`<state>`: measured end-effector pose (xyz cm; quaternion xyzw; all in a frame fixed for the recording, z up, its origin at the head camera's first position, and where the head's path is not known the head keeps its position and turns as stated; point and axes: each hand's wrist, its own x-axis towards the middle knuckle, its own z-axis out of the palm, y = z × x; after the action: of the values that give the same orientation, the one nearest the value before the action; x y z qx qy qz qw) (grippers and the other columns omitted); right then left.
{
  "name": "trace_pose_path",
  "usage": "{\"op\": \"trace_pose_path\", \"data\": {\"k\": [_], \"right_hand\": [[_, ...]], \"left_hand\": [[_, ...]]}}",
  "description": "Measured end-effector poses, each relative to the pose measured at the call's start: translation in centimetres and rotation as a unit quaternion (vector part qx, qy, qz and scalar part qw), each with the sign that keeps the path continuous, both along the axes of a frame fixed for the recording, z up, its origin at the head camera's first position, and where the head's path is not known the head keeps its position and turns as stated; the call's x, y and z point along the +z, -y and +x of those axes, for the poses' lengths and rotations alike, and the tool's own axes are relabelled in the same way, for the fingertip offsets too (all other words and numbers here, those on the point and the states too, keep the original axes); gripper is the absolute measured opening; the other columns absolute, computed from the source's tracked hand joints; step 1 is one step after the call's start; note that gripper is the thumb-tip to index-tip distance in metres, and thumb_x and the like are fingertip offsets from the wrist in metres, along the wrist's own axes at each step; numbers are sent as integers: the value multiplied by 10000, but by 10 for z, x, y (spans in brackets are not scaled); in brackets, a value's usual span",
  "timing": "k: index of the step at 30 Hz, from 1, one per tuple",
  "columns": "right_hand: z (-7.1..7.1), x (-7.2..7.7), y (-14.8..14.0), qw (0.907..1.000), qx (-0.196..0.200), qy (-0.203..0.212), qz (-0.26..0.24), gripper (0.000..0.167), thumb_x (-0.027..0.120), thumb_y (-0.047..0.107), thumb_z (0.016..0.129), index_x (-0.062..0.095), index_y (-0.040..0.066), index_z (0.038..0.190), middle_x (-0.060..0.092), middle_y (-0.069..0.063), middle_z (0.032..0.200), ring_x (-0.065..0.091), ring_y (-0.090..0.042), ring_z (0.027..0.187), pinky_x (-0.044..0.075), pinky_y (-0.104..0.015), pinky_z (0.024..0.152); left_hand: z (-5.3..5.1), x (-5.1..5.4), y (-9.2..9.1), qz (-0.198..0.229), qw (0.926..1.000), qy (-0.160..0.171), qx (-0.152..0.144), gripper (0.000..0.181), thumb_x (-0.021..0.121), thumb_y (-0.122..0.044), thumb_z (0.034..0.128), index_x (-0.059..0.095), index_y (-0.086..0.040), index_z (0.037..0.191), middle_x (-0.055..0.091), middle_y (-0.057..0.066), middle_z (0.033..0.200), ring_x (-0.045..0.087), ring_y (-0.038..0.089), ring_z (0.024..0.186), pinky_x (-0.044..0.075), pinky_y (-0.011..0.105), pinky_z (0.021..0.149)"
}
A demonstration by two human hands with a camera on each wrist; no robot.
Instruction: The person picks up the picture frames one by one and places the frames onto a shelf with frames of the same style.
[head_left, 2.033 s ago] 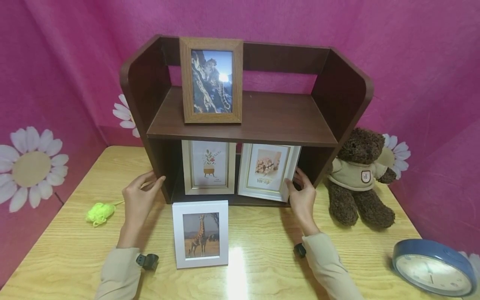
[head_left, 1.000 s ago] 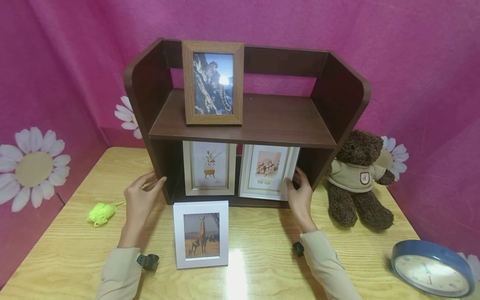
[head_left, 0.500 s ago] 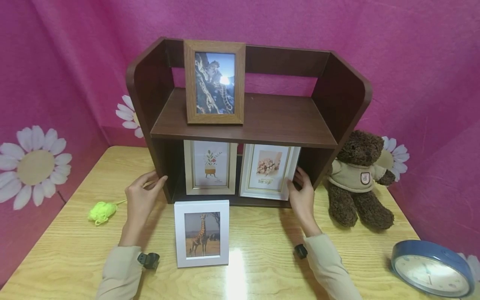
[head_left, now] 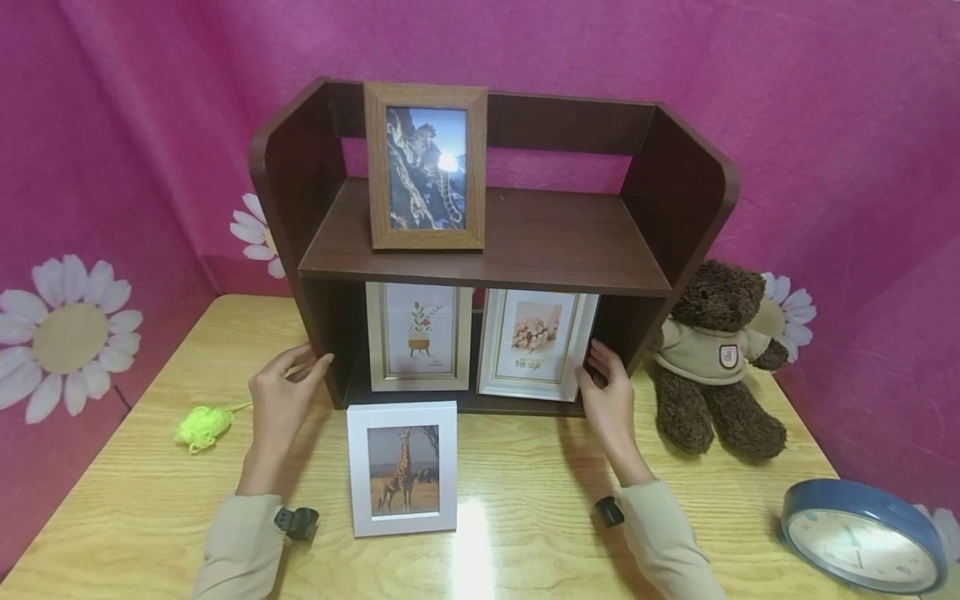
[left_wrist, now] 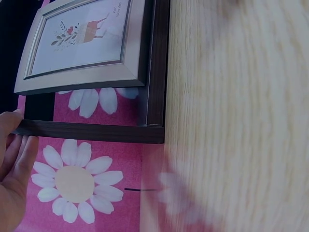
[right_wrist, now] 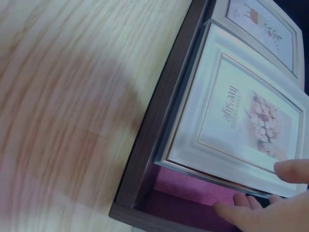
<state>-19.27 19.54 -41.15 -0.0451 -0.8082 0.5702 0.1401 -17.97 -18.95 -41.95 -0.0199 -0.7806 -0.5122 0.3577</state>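
Beige-sleeved left hand [head_left: 281,392]: is gripping the left side panel [head_left: 303,183] of the shelf, thumb and fingers lying on either side of its front edge.
Right hand [head_left: 609,404]: is holding thumb and fingers apart at the right edge of the white frame, not closing on it; whether the thumb is touching, cannot tell.
White frame [head_left: 538,346]: is standing in the lower compartment, right of centre, showing pink flowers and the words "free style".
Cream frame [head_left: 420,342]: is standing just beside it, to the left, showing a potted plant.
Dark brown shelf [head_left: 570,233]: is standing on the table [head_left: 540,475], bearing frames on both levels.
Wood frame [head_left: 426,167]: is standing on the upper level, left of centre, catching a bright glare.
Giraffe frame [head_left: 402,471]: is standing on the table in front of the shelf, between the forearms.
Yellow-green yarn [head_left: 202,427]: is lying left of the left hand.
Teddy bear [head_left: 720,358]: is sitting beside the shelf, on the right.
Blue clock [head_left: 862,533]: is resting at the near right.
Pink curtain [head_left: 525,42]: is hanging behind, bearing printed daisies.
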Motion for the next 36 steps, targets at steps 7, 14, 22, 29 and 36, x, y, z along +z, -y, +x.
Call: {"op": "trace_pose_path", "data": {"k": [7,14,22,29,36], "right_hand": [[8,3,-3,9999,55,0,86,424,531,90,959,436,17,1366,472,-174,1383,442,-285,1277,381,-399,1107],[12,3,-5,9998,105,109,155,380,539,78,955,471,-9,1318,499,-188,1342,463,-295,1248,393,-404,1093],[24,6,5,9994,345,75,-64,339,563,-2,924,514,-55,1255,544,-236,1275,508,-316,1200,430,-397,1063],[38,11,18,9961,875,80,-113,309,585,-29,907,543,-75,1210,572,-257,1227,552,-322,1151,485,-257,996],[47,8,29,9893,1422,145,282,272,637,-31,871,600,-70,1138,626,-226,1148,603,-312,1065,521,-163,874]], "left_hand": [[1,1,0,-25,10000,88,13,223,724,80,775,663,153,977,672,301,919,537,-217,749,501,21,692],[2,2,0,-37,10000,68,-22,217,726,83,772,662,155,966,672,299,914,542,-214,748,500,19,692],[2,2,0,-106,9999,68,14,220,731,79,768,663,151,965,677,290,909,536,-211,750,493,6,692],[2,2,0,-146,9999,73,41,219,739,58,772,669,137,963,682,277,907,529,-209,753,490,3,694],[2,3,0,-188,9996,182,72,228,737,54,775,666,134,976,683,273,912,519,-210,748,485,-3,693]]}}
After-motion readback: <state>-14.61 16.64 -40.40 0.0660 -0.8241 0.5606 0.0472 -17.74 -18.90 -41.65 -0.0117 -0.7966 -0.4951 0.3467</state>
